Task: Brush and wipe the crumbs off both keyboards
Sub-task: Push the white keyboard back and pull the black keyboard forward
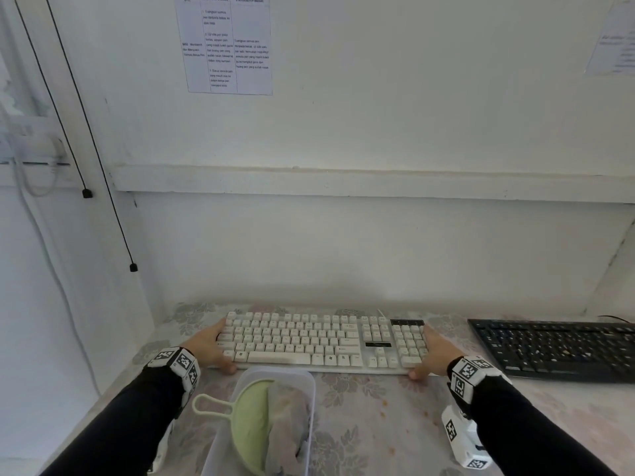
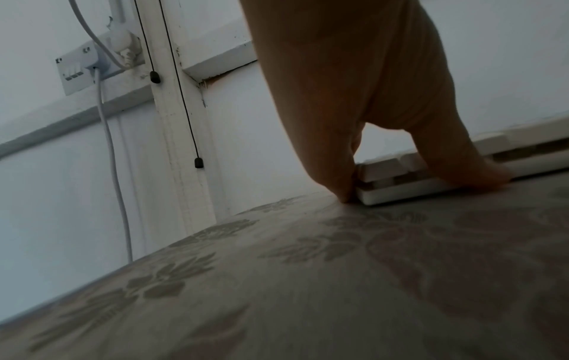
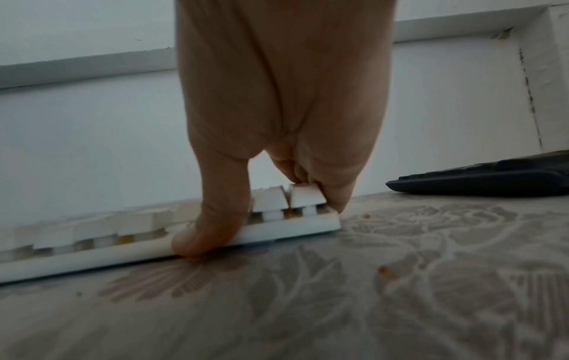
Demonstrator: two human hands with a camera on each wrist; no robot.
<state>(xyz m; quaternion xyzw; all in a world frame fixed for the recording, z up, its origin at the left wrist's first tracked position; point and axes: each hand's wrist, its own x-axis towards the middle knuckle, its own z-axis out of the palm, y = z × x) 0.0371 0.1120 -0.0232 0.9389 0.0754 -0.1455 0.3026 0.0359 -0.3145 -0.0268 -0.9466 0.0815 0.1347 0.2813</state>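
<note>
- The white keyboard [image 1: 323, 341] lies flat on the bench [image 1: 378, 424], long axis running left to right, parallel to the wall, key legends facing the person.
- Its left end is gripped by the left hand [image 1: 209, 345], its right end by the right hand [image 1: 434, 355]; the fingers [image 3: 335, 192] are clamped on the edges.
- The black keyboard [image 1: 556, 348] lies to the right, apart.

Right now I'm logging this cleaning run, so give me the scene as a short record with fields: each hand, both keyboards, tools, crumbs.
left hand: left hand grips the left end of the white keyboard, thumb at the front edge
right hand: right hand grips its right end
white keyboard: flat on the floral tablecloth, orange crumbs visible under keys in the right wrist view
black keyboard: black keyboard to the right, untouched, specks on its keys
tools: clear container holding a green dustpan and a cloth
loose crumbs: crumbs on the tablecloth
</note>
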